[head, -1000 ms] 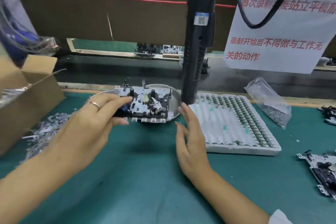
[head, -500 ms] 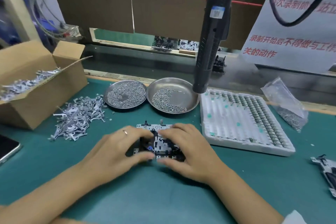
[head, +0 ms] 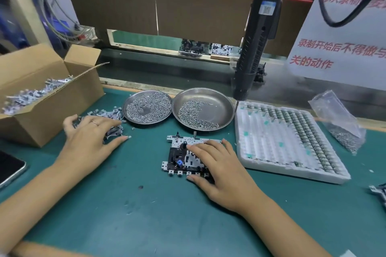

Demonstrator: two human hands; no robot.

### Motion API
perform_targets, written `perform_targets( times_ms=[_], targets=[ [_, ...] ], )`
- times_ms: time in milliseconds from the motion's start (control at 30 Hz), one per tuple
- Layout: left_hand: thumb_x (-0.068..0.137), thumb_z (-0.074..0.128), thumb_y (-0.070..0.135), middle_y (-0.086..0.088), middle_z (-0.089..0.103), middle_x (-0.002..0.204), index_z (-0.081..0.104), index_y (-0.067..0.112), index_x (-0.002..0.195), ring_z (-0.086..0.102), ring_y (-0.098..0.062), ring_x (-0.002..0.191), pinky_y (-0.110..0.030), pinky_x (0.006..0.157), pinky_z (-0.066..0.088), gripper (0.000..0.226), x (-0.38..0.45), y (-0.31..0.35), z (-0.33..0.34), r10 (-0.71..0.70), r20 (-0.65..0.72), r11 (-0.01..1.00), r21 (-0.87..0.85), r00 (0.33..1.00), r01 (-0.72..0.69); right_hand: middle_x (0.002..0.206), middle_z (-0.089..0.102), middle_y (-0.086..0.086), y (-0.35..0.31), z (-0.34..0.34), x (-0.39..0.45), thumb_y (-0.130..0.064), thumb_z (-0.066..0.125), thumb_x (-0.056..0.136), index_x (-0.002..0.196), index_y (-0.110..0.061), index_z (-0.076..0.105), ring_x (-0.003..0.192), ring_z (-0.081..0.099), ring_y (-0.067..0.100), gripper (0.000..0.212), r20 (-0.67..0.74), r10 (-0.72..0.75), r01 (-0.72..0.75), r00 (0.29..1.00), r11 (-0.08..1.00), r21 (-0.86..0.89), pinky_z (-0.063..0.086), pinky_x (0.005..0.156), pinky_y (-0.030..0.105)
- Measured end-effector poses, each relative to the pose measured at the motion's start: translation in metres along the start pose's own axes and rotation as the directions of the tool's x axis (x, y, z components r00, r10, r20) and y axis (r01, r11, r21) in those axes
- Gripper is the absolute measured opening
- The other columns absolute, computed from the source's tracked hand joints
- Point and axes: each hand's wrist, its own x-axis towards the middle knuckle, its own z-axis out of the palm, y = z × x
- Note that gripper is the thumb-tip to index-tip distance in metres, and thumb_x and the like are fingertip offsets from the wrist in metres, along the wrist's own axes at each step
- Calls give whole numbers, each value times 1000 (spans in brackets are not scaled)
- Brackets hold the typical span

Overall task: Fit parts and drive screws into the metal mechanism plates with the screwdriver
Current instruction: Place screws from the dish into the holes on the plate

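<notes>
Mechanism plate (head: 183, 156) flat on counter (head: 146, 215), centre; right hand (head: 221, 165) resting on its right half; left hand (head: 89, 137) on loose parts pile (head: 108, 117) to the left; open cardboard box (head: 41, 98) of parts further left; phone (head: 10, 168) at left edge, nearer than box; two screw dishes (head: 147, 107) (head: 203, 109) side by side behind plate; foam tray (head: 288, 142) right of plate; screwdriver (head: 257, 35) hanging above gap between right dish and tray; screw bag (head: 338, 121) right of tray.
</notes>
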Motion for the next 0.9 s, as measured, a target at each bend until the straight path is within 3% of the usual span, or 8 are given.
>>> perform_targets(
  times_ms=[267, 434, 500, 567, 667, 800, 900],
  targets=[
    [76, 76, 25, 4, 69, 89, 74, 21, 78, 55, -29, 101, -41, 98, 13, 6, 6, -7, 0, 45, -31, 999, 5, 999, -45, 132, 53, -4, 0, 0, 0, -46, 54, 91, 138, -20, 47, 124, 43, 22, 54, -17, 1, 0, 1000, 1000, 10, 24, 111, 49],
    [81, 71, 27, 11, 63, 83, 67, 33, 74, 52, -14, 90, -31, 77, 17, 11, 15, 0, -14, -50, -89, 979, -202, 995, 31, 133, 53, -5, 0, 0, 1, -47, 53, 91, 137, -20, 49, 124, 42, 21, 53, -13, 5, -4, 1000, 1000, 10, 23, 111, 46],
    [81, 72, 25, 13, 65, 80, 65, 35, 73, 54, -3, 76, -32, 80, 33, 15, 19, 1, -21, -112, -86, 929, -363, 990, 74, 132, 53, -5, 0, 0, 1, -47, 53, 91, 135, -20, 51, 124, 42, 21, 52, -16, 1, 0, 1000, 1000, 11, 23, 111, 44],
    [81, 73, 20, 14, 67, 77, 67, 33, 73, 57, -1, 69, -21, 72, 42, 17, 22, 2, -25, -187, -57, 850, -510, 981, 132, 132, 53, -4, 1, 0, 1, -47, 53, 91, 134, -20, 53, 125, 41, 21, 51, -11, 4, -4, 1000, 1000, 17, 23, 111, 45],
    [80, 74, 17, 11, 70, 76, 69, 30, 74, 62, -12, 73, -22, 75, 47, 15, 21, 5, -23, -230, 13, 784, -590, 973, 193, 132, 53, -4, 2, 1, 1, -47, 53, 91, 131, -19, 55, 125, 41, 21, 49, -12, 3, -3, 1000, 1000, 14, 25, 111, 46],
    [84, 71, 14, 10, 72, 72, 69, 25, 80, 59, 7, 61, -2, 64, 43, 12, 20, 7, -16, -237, 95, 696, -677, 967, 237, 131, 53, -4, 2, 1, 1, -47, 53, 92, 129, -19, 56, 125, 40, 22, 48, -8, -2, 2, 1000, 1000, 16, 28, 109, 47],
    [88, 65, 12, 7, 72, 80, 70, 22, 96, 61, 9, 66, -2, 68, 44, 14, 19, 11, -15, -229, 136, 642, -723, 964, 255, 133, 52, -4, 2, 1, 0, -47, 53, 92, 130, -19, 56, 126, 39, 22, 47, 1, -2, 1, 1000, 1000, 21, 27, 109, 48]
  ],
)
